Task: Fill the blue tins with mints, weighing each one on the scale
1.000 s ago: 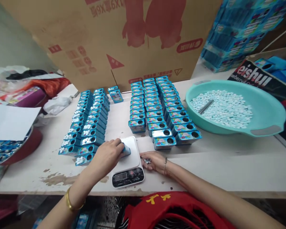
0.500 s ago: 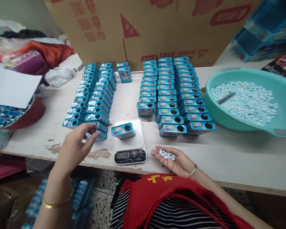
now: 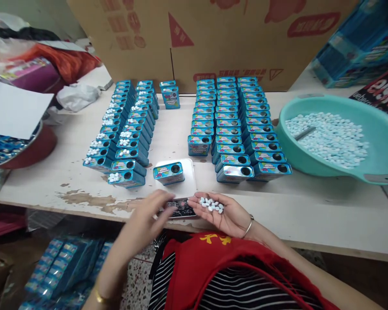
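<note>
Palm up, my right hand (image 3: 228, 211) cups a small pile of pale blue-white candies (image 3: 211, 204), its fingertips at the right edge of the kitchen scale (image 3: 184, 208). My left hand (image 3: 150, 215) hovers over the scale's front left, partly hiding its display; thumb and fingers are apart with nothing visible between them. On the scale's white plate stands an upright blue candy tin (image 3: 168, 171) with a round dark opening in its top. To the left, rows of similar tins (image 3: 129, 153) mostly have candies heaped on their lids. A front-row tin (image 3: 126, 177) carries a small heap.
Tins with round openings (image 3: 229, 125) stand in rows right of the scale. A turquoise basin (image 3: 287, 148) holds loose candies and a grey scoop-like tool (image 3: 305, 133). A large cardboard box (image 3: 142, 64) closes off the back; a red bowl (image 3: 43, 146) of wrapped items sits left.
My left hand has moved right from the front-left tins to the scale, uncovering a tin with candies on it. My right hand, still holding candies, has shifted left toward the scale.
</note>
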Motion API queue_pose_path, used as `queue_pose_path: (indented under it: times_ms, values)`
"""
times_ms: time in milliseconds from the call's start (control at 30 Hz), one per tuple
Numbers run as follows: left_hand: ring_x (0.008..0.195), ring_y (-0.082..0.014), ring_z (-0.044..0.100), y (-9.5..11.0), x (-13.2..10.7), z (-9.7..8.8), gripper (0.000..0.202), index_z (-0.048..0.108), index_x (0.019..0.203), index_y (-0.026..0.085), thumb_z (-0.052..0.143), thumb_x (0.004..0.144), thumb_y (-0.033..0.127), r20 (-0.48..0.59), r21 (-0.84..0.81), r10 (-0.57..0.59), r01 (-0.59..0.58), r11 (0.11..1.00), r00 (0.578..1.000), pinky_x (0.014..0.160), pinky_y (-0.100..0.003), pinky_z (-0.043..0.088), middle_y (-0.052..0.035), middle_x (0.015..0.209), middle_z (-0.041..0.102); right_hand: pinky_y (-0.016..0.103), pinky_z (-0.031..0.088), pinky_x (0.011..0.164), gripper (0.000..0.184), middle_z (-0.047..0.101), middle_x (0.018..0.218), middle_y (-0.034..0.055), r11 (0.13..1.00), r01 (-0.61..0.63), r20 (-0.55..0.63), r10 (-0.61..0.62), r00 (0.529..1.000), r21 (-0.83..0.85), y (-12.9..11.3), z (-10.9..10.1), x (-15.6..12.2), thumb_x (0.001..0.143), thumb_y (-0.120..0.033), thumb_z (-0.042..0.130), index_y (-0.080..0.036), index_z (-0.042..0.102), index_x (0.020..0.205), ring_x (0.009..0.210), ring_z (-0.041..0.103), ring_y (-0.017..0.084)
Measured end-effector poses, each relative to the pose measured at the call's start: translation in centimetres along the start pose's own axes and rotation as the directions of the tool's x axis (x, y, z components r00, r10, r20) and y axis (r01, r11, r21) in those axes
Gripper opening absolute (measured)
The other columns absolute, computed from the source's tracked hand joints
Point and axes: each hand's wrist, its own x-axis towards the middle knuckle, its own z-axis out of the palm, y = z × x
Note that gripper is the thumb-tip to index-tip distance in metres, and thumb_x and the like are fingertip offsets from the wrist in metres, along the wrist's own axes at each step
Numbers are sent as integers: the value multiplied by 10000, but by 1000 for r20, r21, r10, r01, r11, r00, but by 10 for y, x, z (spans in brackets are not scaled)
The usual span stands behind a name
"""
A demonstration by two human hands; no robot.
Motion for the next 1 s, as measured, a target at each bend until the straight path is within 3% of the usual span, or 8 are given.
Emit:
queue_pose_path:
  times_ms: [167, 333, 533, 667, 767, 867, 933, 1000]
  values:
    - [1059, -178, 543, 31, 2, 62, 312, 490, 1200, 201, 437, 895, 162, 97, -38, 48, -44, 998, 994, 890, -330, 500, -95, 1139, 535, 211, 550, 685, 228, 712, 767, 60, 997, -30, 37, 28, 999, 73, 15, -2, 6, 908, -156, 404, -81, 619, 915, 699, 679, 104]
    - [961, -177, 560, 30, 3, 80, 217, 540, 1067, 170, 423, 886, 144, 95, 60, 30, -36, 998, 995, 813, -329, 525, -92, 1043, 548, 211, 540, 704, 234, 690, 708, 34, 993, -26, -23, 29, 999, 115, 19, -5, 2, 911, -144, 401, -94, 623, 859, 624, 642, 85]
    - [897, -172, 578, 25, 10, 74, 180, 568, 970, 160, 400, 906, 168, 13, 214, 261, -258, 942, 965, 734, -295, 526, -87, 965, 597, 219, 542, 707, 234, 688, 706, 39, 990, -27, -4, 27, 1000, 141, 18, 0, 5, 903, -128, 391, -85, 617, 866, 666, 660, 99]
    - [868, -165, 580, 22, 19, 65, 173, 550, 982, 156, 401, 896, 136, -82, 194, 370, -349, 917, 926, 721, -288, 517, -92, 957, 612, 219, 546, 742, 224, 686, 709, 32, 981, -37, 69, 25, 997, 191, 14, 9, 9, 904, -129, 395, -83, 611, 872, 641, 654, 88]
    - [911, -146, 571, 15, 31, 44, 166, 530, 1018, 175, 466, 876, 121, -225, 137, 301, -275, 952, 927, 768, -270, 507, -79, 981, 595, 263, 540, 829, 224, 706, 792, 75, 984, -7, 105, -12, 994, 180, 9, 15, 10, 902, -141, 394, -81, 608, 876, 754, 682, 118]
    - [906, -148, 564, 1, 47, 18, 124, 551, 974, 197, 504, 871, 149, -418, 200, 205, -131, 971, 885, 792, -299, 491, -59, 951, 583, 277, 526, 878, 224, 707, 935, 146, 992, 24, 82, -35, 996, 127, 4, 18, 11, 892, -159, 417, -51, 599, 964, 922, 682, 169]
    - [906, -161, 566, -11, 55, 5, 110, 577, 963, 198, 517, 872, 194, -423, 261, 198, -91, 961, 884, 797, -327, 481, -59, 961, 589, 276, 517, 900, 229, 701, 972, 165, 993, 26, 68, -34, 997, 114, 2, 17, 11, 885, -162, 436, -39, 587, 1006, 974, 672, 184]
    - [936, -175, 568, -22, 59, -5, 147, 600, 996, 205, 527, 871, 229, -345, 311, 196, -85, 947, 918, 824, -354, 462, -61, 1012, 602, 282, 512, 918, 238, 699, 988, 165, 992, 29, 58, -36, 998, 119, 1, 15, 11, 885, -162, 439, -38, 579, 1032, 996, 665, 188]
